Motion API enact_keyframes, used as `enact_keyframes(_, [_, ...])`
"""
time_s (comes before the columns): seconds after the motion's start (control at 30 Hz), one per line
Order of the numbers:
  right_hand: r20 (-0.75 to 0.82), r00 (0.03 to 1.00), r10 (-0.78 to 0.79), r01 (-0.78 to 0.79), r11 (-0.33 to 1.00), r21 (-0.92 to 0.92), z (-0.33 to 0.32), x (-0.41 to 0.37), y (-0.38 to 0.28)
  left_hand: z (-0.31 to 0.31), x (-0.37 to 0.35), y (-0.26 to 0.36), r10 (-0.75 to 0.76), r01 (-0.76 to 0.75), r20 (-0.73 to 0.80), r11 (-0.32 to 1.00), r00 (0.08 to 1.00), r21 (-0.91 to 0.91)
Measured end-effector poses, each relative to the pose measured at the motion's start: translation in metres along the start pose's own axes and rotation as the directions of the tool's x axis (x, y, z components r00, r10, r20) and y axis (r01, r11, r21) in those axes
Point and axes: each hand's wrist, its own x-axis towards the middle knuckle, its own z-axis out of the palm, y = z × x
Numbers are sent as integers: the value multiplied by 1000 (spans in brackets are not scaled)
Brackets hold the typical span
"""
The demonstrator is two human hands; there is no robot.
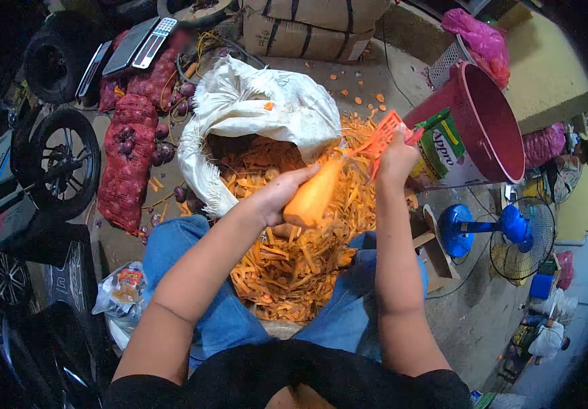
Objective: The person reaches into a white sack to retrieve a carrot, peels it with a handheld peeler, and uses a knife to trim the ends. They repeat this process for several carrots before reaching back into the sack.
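Note:
My left hand point(281, 195) is wrapped around the thick end of a large peeled carrot point(315, 192), which slants up and away to the right. In my right hand point(398, 161) is an orange-red plastic peeler point(387, 129) with a perforated body, its lower end close to the carrot's thin tip. Beneath both hands, a heap of carrot peelings point(290, 269) spreads between my knees. Just beyond it, a white woven sack point(266, 92) lies with its mouth toward me and more orange pieces at its opening.
Red mesh bags of onions point(127, 167) lie at left, below a digital scale point(140, 51). A motorcycle wheel point(58, 163) stands farther left. On the right are a dark red bucket point(468, 112), a cardboard box point(437, 255) and a blue fan point(512, 228). Brown bales point(307, 34) sit behind.

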Motion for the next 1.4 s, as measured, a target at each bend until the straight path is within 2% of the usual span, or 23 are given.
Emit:
enact_keyframes(0.07, [220, 973, -62, -15, 943, 332, -1, -39, -30, -9, 9, 3, 5, -6, -27, 1000, 1000, -21])
enact_keyframes(0.13, [281, 923, -262, 149, 918, 367, 6, -65, -32, -13, 17, 2, 71, -72, -13, 993, 997, -91])
enact_keyframes(0.27, [390, 845, -365, 314, 930, 189, 7, -88, -30, 0, 12, -5, 223, -224, -37, 975, 974, -14])
enact_keyframes(0.33, [281, 890, -359, 319, 931, 180, 8, -73, -28, 7, 7, -3, 178, -179, -61, 984, 982, -15])
enact_keyframes(0.4, [52, 897, -439, 419, 881, 221, 8, -35, -19, 12, -4, 1, 17, -9, -48, 989, 999, 149])
enact_keyframes(0.43, [-27, 903, -430, 430, 902, 37, 8, -6, 0, 15, -9, 2, 9, -10, 4, 991, 1000, 134])
enact_keyframes(0.47, [-107, 898, -427, 411, 900, -149, 7, 12, 17, 15, -8, 1, 4, -4, 1, 991, 1000, 137])
enact_keyframes(0.5, [-111, 899, -424, 407, 901, -148, 6, 9, 13, 14, -6, 0, 22, -19, -18, 992, 1000, 124])
enact_keyframes(0.57, [-5, 984, -176, 172, 953, 248, 3, -2, -7, 8, 0, -1, 43, -39, -33, 993, 999, 111])
enact_keyframes(0.6, [-4, 984, -178, 173, 953, 249, 1, -15, -21, 1, 5, 0, 56, -55, -40, 998, 998, 35])
enact_keyframes(0.67, [228, 927, -297, 249, 943, 219, -1, -53, -42, -2, 7, 3, 70, -72, -50, 997, 996, -42])
enact_keyframes(0.73, [333, 861, -384, 317, 918, 240, 9, -86, -32, 3, 8, 4, 142, -153, -96, 982, 985, -109])
enact_keyframes(0.83, [355, 874, -331, 271, 940, 209, 13, -86, -23, 2, 8, 0, 143, -149, -80, 986, 986, -69])
enact_keyframes(0.87, [355, 875, -331, 270, 940, 210, 13, -79, -23, 1, 8, -1, 135, -135, -48, 991, 990, 6])
enact_keyframes(0.93, [191, 910, -367, 310, 910, 274, 9, -47, -23, 7, 1, -2, 126, -124, -23, 989, 992, 80])
enact_keyframes(1.0, [53, 979, -196, 185, 969, 167, 5, -15, -14, 9, -3, -5, 117, -115, 1, 981, 993, 158])
enact_keyframes(1.03, [49, 980, -194, 183, 969, 168, 2, -10, -11, 10, -4, -6, 108, -107, 2, 984, 994, 139])
enact_keyframes(1.1, [72, 997, -19, 1, 970, 241, 0, -6, -9, 8, -3, -5, 104, -104, 7, 988, 995, 115])
enact_keyframes(1.13, [76, 997, -23, 4, 971, 241, 0, -16, -19, 3, 0, 0, 102, -98, -42, 991, 994, 93])
enact_keyframes(1.2, [177, 929, -324, 267, 921, 282, 4, -53, -34, -4, 5, 2, 101, -94, -95, 993, 990, 68])
enact_keyframes(1.27, [333, 876, -348, 248, 919, 308, 9, -74, -27, -7, 10, 1, 180, -183, -105, 983, 978, -15])
enact_keyframes(1.3, [334, 876, -349, 249, 919, 307, 12, -79, -25, -2, 12, -2, 243, -258, -132, 960, 961, -110])
enact_keyframes(1.4, [387, 834, -393, 319, 916, 243, 14, -83, -22, -1, 12, -6, 306, -306, -106, 952, 946, 15])
